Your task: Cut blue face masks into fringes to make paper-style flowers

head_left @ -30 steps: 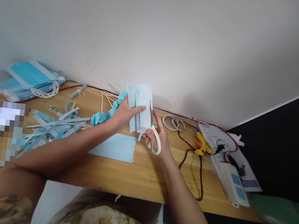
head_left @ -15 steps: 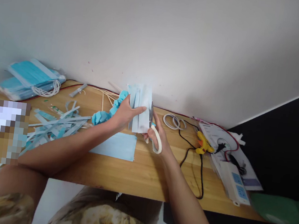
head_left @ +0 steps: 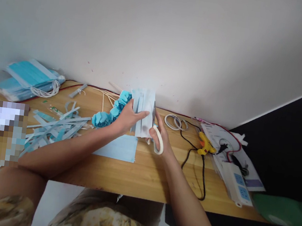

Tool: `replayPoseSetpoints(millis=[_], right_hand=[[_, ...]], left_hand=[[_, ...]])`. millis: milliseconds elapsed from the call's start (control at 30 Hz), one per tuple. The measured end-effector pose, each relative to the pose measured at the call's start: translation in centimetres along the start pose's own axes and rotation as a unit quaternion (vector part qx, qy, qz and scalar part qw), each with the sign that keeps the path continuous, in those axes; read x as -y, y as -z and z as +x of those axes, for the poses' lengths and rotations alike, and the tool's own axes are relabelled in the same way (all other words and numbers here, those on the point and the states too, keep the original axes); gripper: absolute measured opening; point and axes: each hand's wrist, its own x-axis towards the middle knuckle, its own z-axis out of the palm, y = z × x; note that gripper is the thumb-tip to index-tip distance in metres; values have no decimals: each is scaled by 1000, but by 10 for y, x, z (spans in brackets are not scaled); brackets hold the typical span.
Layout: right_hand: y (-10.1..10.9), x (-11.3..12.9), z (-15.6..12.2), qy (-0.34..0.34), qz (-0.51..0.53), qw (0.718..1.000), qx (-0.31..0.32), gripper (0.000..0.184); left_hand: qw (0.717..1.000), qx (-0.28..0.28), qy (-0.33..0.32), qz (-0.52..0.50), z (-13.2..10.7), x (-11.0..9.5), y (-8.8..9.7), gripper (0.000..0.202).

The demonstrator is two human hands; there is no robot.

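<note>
My left hand (head_left: 131, 116) pinches a pale blue pleated face mask (head_left: 147, 103), thumb across its front. My right hand (head_left: 163, 138) is closed on white-handled scissors (head_left: 159, 143), whose blades run along the mask's right edge, partly hidden. On the table under my hands lies another flat light-blue mask sheet (head_left: 120, 147). Crinkled blue rosettes (head_left: 103, 119) rest just left of my left hand, in a row reaching behind it. Cut blue and white strips (head_left: 58, 127) lie in a heap beside my left forearm.
At the back left are packed blue masks (head_left: 29, 76) with white ear loops (head_left: 47, 91). Thin wooden sticks (head_left: 103, 100) lie near the wall. Rolls of tape (head_left: 176, 122), a yellow glue gun (head_left: 205, 144) with black cord, papers (head_left: 254, 171) and a power strip (head_left: 241, 188) occupy the right.
The mask and my left hand have shifted slightly right and down. My right hand keeps the scissors at the mask's right edge, almost unmoved.
</note>
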Motion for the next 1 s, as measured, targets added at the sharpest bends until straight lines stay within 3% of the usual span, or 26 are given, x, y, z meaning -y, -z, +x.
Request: replayPoseSetpoints(millis=[867, 1000], right_hand=[[-2, 0, 0, -14, 21, 999, -25, 105], [-3, 2, 0, -29, 17, 999, -29, 103]], left_hand=[[1000, -22, -4, -6, 1, 1, -1, 52], [999, 10, -16, -35, 3, -4, 2, 44]])
